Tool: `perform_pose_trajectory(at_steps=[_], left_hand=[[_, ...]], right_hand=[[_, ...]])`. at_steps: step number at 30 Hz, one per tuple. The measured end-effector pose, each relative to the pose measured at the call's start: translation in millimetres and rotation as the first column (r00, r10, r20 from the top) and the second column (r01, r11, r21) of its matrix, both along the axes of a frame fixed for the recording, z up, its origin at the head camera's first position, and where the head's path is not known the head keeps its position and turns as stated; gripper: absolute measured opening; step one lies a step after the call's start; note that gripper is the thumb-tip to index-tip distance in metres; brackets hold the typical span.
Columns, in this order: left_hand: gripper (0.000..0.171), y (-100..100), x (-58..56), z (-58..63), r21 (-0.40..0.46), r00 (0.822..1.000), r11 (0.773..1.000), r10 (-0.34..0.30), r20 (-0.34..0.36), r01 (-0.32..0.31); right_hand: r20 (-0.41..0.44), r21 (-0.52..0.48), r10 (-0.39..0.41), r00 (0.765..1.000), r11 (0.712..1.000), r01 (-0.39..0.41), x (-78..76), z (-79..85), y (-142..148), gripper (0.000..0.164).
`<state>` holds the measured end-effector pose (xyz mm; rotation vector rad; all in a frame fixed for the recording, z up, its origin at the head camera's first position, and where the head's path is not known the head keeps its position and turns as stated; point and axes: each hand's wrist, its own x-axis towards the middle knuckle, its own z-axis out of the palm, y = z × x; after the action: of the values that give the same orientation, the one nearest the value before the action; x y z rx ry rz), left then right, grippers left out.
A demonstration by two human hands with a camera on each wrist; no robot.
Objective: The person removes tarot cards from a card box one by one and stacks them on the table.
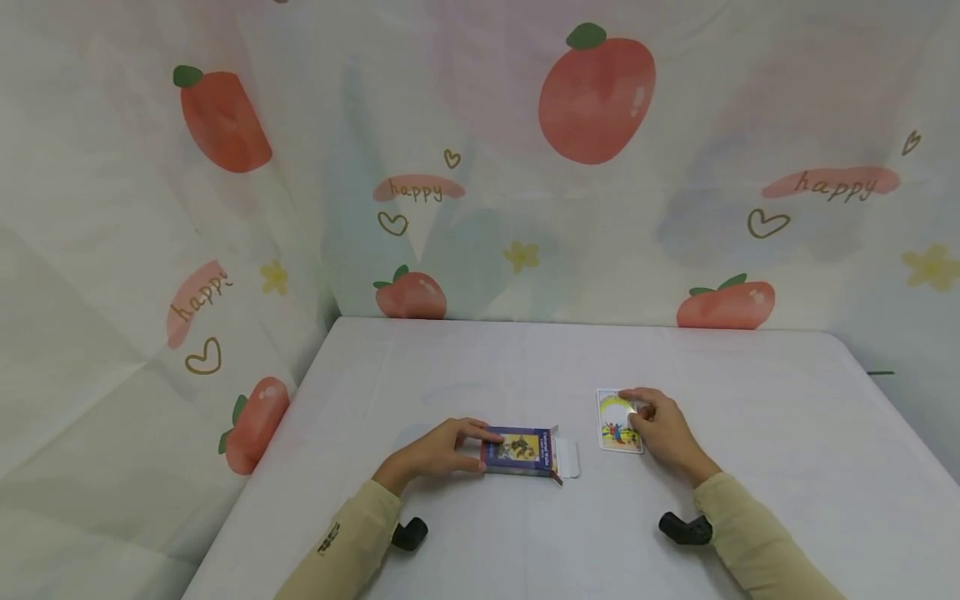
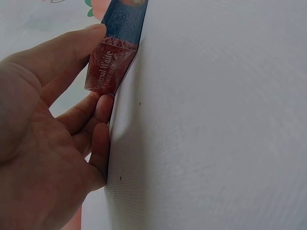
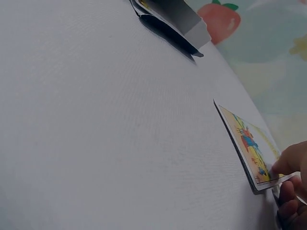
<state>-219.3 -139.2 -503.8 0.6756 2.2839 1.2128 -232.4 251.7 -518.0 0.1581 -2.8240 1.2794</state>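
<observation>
My left hand (image 1: 435, 454) grips the closed end of a dark blue tarot card box (image 1: 517, 450), which lies flat on the table. In the left wrist view the box's red end (image 2: 109, 67) reads "Universal Waite Tarot Deck", with my thumb along one edge and fingers on the other side. The box's flap (image 1: 568, 458) stands open toward the right. To the right of it, my right hand (image 1: 671, 433) holds a thin stack of tarot cards (image 1: 617, 421) by its right side. My thumb lies on the face of the top card (image 3: 247, 143), a colourful picture with a yellow arc.
A white cloth covers the table (image 1: 525, 542). Behind and to the left hangs a curtain (image 1: 480, 108) printed with peaches, hearts and "happy". Black curved pieces, one (image 1: 410, 534) at the left sleeve and one (image 1: 685, 528) at the right, stick out beside the wrists.
</observation>
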Motion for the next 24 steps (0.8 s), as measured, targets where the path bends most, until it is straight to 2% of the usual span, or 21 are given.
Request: perform_pose_trajectory(at_steps=[12,24], left_hand=[[0.045,1.2,1.6,-1.0,0.001,1.000,1.000,-0.010,-0.019,0.010],[0.045,0.8,3.9,2.0,0.009,1.000,1.000,-0.002,-0.015,0.002]], right_hand=[[0.008,0.052,-0.022,1.000,0.998,0.021,1.8,-0.1,-5.8,0.040],[-0.026,0.097,-0.036,0.999,0.995,0.038,-0.5,-3.6,-9.0,0.039]])
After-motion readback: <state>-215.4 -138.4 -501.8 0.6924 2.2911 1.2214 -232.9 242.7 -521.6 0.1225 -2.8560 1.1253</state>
